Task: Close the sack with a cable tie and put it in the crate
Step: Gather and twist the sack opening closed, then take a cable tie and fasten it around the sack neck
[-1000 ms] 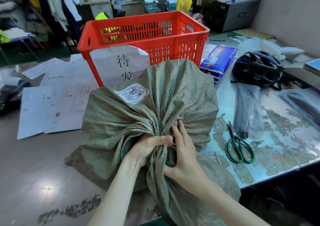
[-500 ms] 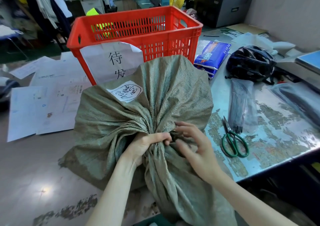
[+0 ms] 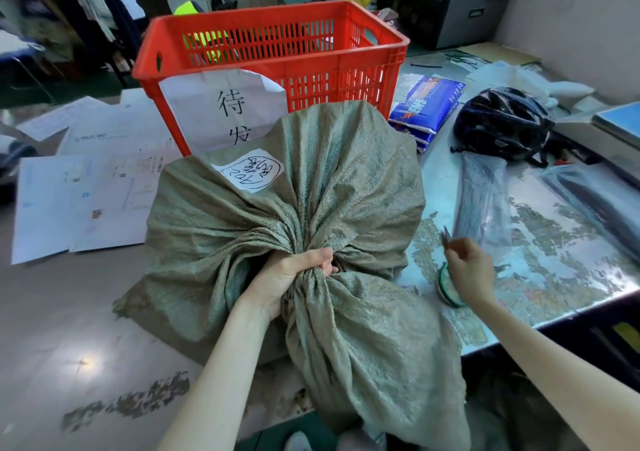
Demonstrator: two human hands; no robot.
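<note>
Hands by sack; crate sign "待发"

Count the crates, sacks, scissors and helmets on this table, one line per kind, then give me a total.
Red plastic crate: 1
Grey-green woven sack: 1
Green-handled scissors: 1
Black bicycle helmet: 1
Total: 4

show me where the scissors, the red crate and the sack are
scissors [image 3: 442, 293], head view, green handle loop
red crate [image 3: 339, 87], head view, near slatted wall
sack [image 3: 346, 180], head view, bulging cloth above the gathered neck
</note>
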